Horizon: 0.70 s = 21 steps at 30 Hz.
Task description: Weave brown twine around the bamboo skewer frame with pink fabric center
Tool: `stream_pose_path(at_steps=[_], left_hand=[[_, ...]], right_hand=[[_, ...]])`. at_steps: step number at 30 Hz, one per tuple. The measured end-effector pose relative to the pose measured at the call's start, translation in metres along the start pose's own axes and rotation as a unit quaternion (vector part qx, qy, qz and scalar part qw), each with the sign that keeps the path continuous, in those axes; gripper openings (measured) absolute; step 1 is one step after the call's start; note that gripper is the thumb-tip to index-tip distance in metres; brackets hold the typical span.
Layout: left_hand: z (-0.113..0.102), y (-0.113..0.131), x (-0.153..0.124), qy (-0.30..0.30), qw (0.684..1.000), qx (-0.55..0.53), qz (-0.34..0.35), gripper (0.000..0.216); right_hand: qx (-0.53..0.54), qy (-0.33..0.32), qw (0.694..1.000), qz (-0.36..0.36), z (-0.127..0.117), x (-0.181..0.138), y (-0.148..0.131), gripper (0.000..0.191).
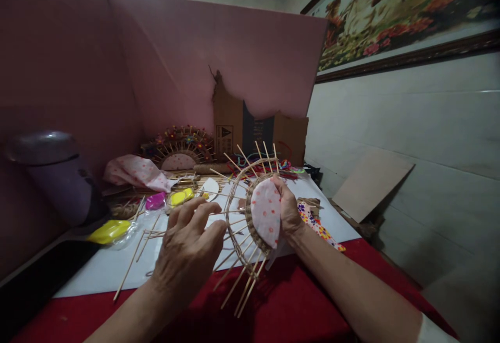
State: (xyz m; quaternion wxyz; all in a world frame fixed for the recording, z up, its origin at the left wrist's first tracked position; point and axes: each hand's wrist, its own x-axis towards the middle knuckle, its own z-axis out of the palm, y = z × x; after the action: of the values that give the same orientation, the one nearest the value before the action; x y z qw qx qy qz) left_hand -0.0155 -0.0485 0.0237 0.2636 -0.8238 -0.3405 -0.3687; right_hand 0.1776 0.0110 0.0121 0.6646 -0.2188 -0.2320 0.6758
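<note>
Behind the spoked wicker piece (pixel 250 212), palm and most fingers of the right hand (pixel 288 208) hidden, only knuckles and thumb edge showing. Fingertips of the left hand (pixel 187 249) lost among the spokes, so contact hard to judge. Both forearms cut off at the bottom edge. Framed painting (pixel 394 14) cropped by the top and right edges, blurred at its corner. Print on the cardboard box (pixel 234 129) too small to read. Beads on the finished fan (pixel 179 147) too small to tell apart

Two bare forearms, left hand (pixel 187 252), right hand (pixel 288 208), white sleeve edge (pixel 432 331) at right elbow
</note>
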Motion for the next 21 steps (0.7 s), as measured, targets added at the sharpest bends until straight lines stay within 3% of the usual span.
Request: stream_pose_path(at_steps=[5,10,16,21], left_hand=[[0.002,-0.002,0.0016,-0.03,0.996,-0.085,0.003,0.013],[0.0017,-0.0027,-0.0003,-0.025,0.994,-0.107,-0.003,0.013],[-0.0025,-0.0009,-0.0004,0.025,0.998,-0.063,0.013,0.011],[-0.0015,-0.0025,-0.0039,-0.006,0.996,-0.052,0.074,0.011]], right_hand=[[-0.002,-0.023,1.0,0.014,-0.0017,-0.0006,0.0002,0.02],[-0.003,-0.001,1.0,0.004,0.0,-0.002,-0.0003,0.019],[0.022,-0.014,0.999,-0.018,-0.001,0.0005,0.0001,0.016],[0.013,-0.013,1.0,-0.001,-0.004,0.0025,0.0007,0.02]])
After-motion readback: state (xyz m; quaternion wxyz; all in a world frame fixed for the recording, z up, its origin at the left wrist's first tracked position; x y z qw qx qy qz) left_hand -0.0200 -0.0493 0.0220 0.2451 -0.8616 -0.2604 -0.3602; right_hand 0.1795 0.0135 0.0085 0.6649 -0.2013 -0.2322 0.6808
